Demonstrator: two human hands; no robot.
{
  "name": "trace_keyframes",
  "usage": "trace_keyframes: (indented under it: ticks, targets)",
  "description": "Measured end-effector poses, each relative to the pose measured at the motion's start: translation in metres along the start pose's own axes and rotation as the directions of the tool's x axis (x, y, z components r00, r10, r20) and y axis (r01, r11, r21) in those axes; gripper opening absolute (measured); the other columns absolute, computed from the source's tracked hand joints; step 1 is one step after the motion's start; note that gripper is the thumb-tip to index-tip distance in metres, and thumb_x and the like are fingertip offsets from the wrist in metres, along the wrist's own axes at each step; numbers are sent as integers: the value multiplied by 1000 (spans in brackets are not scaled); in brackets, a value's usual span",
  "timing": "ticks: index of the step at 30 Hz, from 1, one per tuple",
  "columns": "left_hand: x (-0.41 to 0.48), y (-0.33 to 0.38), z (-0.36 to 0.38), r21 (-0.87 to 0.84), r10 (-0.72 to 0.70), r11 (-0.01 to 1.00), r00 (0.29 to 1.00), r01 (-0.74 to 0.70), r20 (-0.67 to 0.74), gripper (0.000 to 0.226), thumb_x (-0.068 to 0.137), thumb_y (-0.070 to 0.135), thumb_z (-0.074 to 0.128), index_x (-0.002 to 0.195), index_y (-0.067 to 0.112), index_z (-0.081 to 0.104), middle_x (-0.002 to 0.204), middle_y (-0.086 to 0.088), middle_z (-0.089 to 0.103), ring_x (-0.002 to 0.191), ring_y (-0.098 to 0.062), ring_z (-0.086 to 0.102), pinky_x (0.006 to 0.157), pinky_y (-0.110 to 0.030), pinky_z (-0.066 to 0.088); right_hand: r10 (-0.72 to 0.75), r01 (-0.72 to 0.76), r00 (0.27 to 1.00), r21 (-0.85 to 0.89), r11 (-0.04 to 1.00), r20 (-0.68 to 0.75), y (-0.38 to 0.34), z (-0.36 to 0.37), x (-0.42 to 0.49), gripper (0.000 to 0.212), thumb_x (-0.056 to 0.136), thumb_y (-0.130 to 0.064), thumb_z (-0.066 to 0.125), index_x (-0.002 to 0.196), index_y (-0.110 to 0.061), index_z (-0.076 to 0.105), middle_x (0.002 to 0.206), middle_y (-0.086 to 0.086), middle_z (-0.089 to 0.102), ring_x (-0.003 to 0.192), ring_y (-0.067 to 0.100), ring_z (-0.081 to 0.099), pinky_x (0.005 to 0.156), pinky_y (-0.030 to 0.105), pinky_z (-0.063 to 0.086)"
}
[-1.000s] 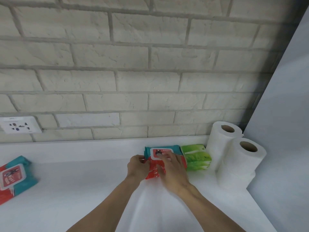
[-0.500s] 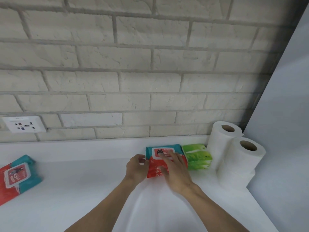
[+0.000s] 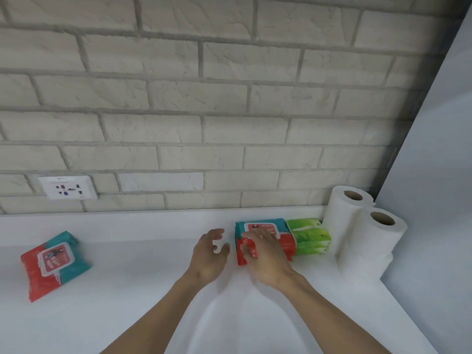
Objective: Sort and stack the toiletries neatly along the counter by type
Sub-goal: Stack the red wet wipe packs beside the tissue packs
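- At the back right of the counter (image 3: 153,290), a red-and-teal wipes pack (image 3: 261,227) lies flat. Its right edge touches the green tissue packs (image 3: 310,236), which sit just beside two upright paper rolls (image 3: 342,218).
- My right hand (image 3: 268,256) rests on top of this wipes pack with fingers spread over its near half. It presses rather than grasps.
- My left hand (image 3: 209,254) hangs just left of the pack, fingers loosely curled and holding nothing. It appears to be clear of the wrapper.
- Well apart to the left, a second wipes pack (image 3: 52,264) lies askew below the wall socket (image 3: 68,190).
- Handling, by my judgement: such a pack is soft and film-wrapped, probably weighty with damp contents, and the film is likely slick. The hard lid plate on top looks like the only stiff part.
- Recommended hold: across the two long sides, thumb against fingers, or flat palms at both ends. Lifting by the lid flap risks popping it open.
- Outstanding item: the second pack is not yet grouped with the first.
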State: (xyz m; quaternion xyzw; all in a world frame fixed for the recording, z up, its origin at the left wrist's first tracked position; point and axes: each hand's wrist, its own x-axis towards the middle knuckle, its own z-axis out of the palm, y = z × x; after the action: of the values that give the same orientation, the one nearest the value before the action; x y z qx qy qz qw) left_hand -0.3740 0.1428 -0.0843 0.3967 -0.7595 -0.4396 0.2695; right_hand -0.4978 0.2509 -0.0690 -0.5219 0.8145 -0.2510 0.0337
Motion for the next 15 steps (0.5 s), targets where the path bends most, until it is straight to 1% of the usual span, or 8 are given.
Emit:
trace_keyframes:
  ticks: [5, 8, 10, 12, 15]
  targets:
    - [-18, -13, -44, 59, 71, 996, 997, -70, -15, 46, 92, 27, 58, 136, 28, 43, 130, 9, 48, 108, -12, 51, 88, -22, 43, -72, 69, 996, 53, 996, 55, -38, 2, -8, 36, 97, -35, 49, 131, -22, 53, 131, -2, 53, 123, 17, 47, 106, 28, 37]
    - [-30, -29, -80, 133, 101, 986, 995, -96, -27, 47, 92, 27, 59, 136, 27, 43, 130, 7, 48, 113, -13, 51, 95, -25, 43, -119, 113, 989, 73, 991, 87, -68, 8, -14, 35, 98, -33, 49, 130, -21, 54, 132, -1, 53, 122, 16, 48, 105, 28, 38]
    - [-36, -41, -103, 177, 96, 980, 995, -89, -34, 47, 91, 27, 59, 136, 26, 44, 130, 6, 48, 118, -16, 51, 101, -30, 43, -146, 138, 985, 81, 987, 97, -86, 14, -16, 34, 97, -31, 50, 129, -20, 55, 132, 0, 54, 121, 17, 49, 106, 29, 37]
    - [-42, -54, -128, 212, 78, 975, 996, -67, -42, 47, 91, 29, 60, 135, 26, 45, 132, 5, 49, 119, -19, 51, 104, -34, 43, -172, 164, 980, 77, 983, 105, -105, 22, -16, 34, 97, -31, 49, 128, -20, 56, 132, -1, 54, 121, 17, 49, 107, 28, 36]
    - [-50, -72, -166, 280, 47, 960, 998, -31, -52, 47, 91, 29, 60, 136, 27, 45, 138, 3, 47, 121, -20, 50, 104, -35, 44, -200, 186, 970, 105, 977, 136, -138, 38, -18, 33, 97, -32, 49, 127, -23, 57, 131, -4, 54, 120, 16, 49, 106, 26, 36]
